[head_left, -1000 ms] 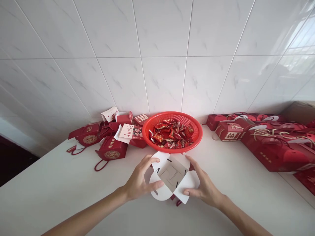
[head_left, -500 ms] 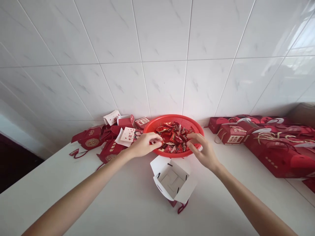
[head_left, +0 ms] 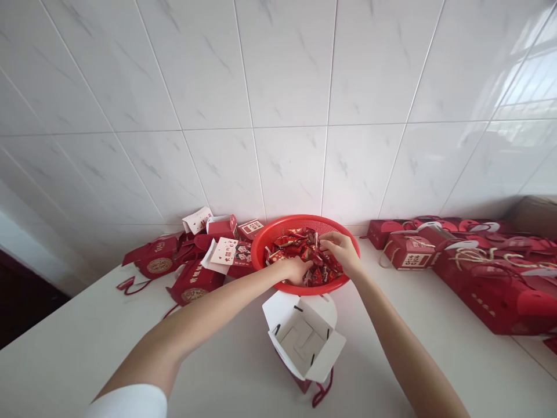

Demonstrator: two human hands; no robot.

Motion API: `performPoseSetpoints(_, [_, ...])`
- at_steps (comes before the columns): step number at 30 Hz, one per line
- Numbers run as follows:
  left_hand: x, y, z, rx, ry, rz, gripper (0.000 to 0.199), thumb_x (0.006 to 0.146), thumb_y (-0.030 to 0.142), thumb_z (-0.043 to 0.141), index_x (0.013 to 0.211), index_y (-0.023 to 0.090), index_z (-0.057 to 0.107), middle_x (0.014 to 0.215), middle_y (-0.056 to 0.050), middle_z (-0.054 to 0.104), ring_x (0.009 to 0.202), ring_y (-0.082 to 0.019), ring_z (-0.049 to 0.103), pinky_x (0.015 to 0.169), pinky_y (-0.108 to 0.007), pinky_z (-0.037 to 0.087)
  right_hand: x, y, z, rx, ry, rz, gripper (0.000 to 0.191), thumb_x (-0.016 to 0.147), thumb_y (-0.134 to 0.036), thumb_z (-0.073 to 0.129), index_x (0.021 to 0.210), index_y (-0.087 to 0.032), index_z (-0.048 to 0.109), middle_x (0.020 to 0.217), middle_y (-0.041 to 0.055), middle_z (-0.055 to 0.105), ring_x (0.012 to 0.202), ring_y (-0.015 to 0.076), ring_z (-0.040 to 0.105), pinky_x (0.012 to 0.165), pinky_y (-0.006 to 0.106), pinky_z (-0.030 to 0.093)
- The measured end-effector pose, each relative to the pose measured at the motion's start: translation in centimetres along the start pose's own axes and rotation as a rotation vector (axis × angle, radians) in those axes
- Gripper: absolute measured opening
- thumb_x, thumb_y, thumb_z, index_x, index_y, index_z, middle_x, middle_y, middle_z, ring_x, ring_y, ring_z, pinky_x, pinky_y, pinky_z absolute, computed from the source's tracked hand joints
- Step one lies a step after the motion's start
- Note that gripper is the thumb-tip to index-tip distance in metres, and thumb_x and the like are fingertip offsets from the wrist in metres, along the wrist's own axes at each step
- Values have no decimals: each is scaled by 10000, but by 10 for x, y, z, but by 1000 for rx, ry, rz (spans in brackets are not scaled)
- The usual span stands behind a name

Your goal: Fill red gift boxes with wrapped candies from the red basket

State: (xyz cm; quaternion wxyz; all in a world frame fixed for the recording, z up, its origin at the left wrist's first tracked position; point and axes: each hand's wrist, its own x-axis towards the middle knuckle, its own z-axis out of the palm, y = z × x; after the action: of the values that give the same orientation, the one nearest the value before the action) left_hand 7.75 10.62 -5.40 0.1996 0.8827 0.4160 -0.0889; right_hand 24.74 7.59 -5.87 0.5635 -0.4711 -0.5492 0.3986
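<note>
- Your left hand [head_left: 298,270] is down inside the basket, its fingers pushed in among the sweets. They are too buried for you to tell whether they are apart or closed on a piece.
- Your right hand [head_left: 342,251] sits over the top of the pile with its fingers curled together and pointing down. You cannot tell whether they are clamped on anything.
- The wrapped sweets [head_left: 312,261] lie in a loose heap in the middle of the red plastic basket [head_left: 304,223]. Its raised rim keeps them together, and it stands on the desk [head_left: 87,313] against the tile wall [head_left: 287,133], within reach of both hands.
- The open box [head_left: 302,342] stands on the desk between your forearms, just in front of the basket. Its white flaps are spread, leaving the top open, and a dark red cord handle [head_left: 322,396] hangs at the front.
- To the left of the basket, red boxes [head_left: 159,261] and white printed cards [head_left: 224,251] lie in a jumbled heap, with some boxes tipped over.
- To the right, more red boxes [head_left: 409,251] sit closely packed along the wall, with their cords lying on top, which keeps them out of the way of your hands.
</note>
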Motion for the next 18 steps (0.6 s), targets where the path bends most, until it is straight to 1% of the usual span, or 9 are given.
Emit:
performPoseSetpoints(2, [0,4,0,71,-52,-25,721,627,337,787,1311,196,604,1179,-233,680,1006,-436,664,823,-480,510,1,1,-1,75,-33,54,189,698,-348,687,797,-188,681,745,36,682,701,178,657,710,339,566])
performPoseSetpoints(4, [-2,6,-2,74,-97,-36,720,632,343,786,1312,199,599,1157,-231,676,1017,-457,653,816,-494,508,1,2,-1,104,-47,81,188,695,-345,697,801,-190,685,744,30,678,700,168,655,716,332,572])
performPoseSetpoints(6, [-4,7,-3,30,-96,-56,777,599,339,811,1329,199,586,1178,-248,654,1037,-492,639,823,-523,499,0,2,-1,100,-42,86,171,694,-329,701,793,-190,687,746,26,679,700,162,652,708,321,571])
performPoseSetpoints(8, [-4,9,-2,5,-78,-94,821,590,321,813,1362,197,563,1248,-276,609,1051,-519,631,826,-545,494,0,2,-1,85,-40,86,154,696,-312,698,787,-189,686,737,22,678,690,157,643,690,311,565])
performPoseSetpoints(10, [-3,11,0,20,-61,-117,777,616,304,786,1351,182,566,1272,-289,590,1039,-517,639,815,-541,499,0,3,0,72,-41,87,144,698,-304,689,780,-187,683,723,18,674,669,151,630,666,301,553])
performPoseSetpoints(12, [-1,14,1,71,-68,-104,698,631,299,765,1293,165,589,1228,-276,619,1020,-492,649,796,-508,508,0,3,0,63,-43,85,140,696,-302,681,775,-185,683,722,17,674,660,150,625,649,294,541])
performPoseSetpoints(14, [1,15,1,108,-93,-80,627,617,291,763,1212,174,609,1145,-226,665,985,-444,662,760,-447,514,-1,3,0,57,-39,81,138,690,-300,683,770,-188,686,735,21,680,668,156,631,647,296,536])
performPoseSetpoints(16, [2,15,0,72,-93,-71,516,602,264,752,1099,198,631,1038,-151,698,916,-378,676,695,-372,503,-2,3,0,55,-34,76,131,686,-298,687,764,-193,690,750,25,688,676,163,637,658,305,537])
performPoseSetpoints(18, [3,11,0,-10,-46,-58,336,606,227,722,930,210,639,898,-82,698,829,-315,675,628,-317,466,-2,3,0,57,-32,75,119,684,-293,687,755,-198,694,761,27,696,670,165,635,669,315,540])
